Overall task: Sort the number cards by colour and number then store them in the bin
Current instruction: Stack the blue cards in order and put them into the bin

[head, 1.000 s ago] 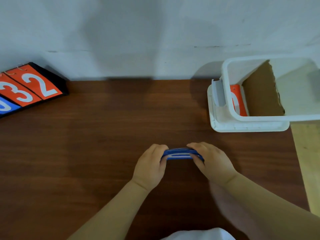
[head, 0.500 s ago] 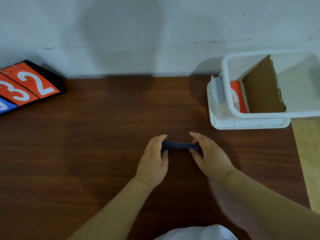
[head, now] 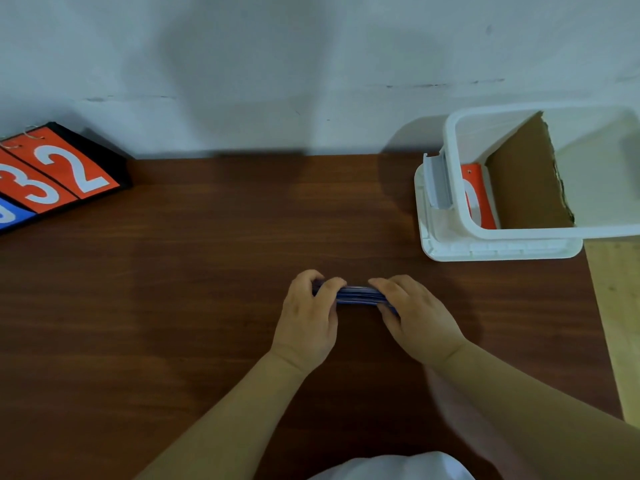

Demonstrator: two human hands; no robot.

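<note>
The brown tabletop point(head: 173, 306) is bare around the hands. Far off to the right of them sits the white bin point(head: 519, 233), with orange cards point(head: 479, 199) already stored left of a cardboard divider point(head: 523, 181). Far left lies a flip scoreboard point(head: 59, 174). The left hand point(head: 308, 320) and right hand point(head: 415, 317) pinch the blue card stack point(head: 360, 295) between them, seemingly squaring it. Judging by this, only the blue cards remain to store.
</note>
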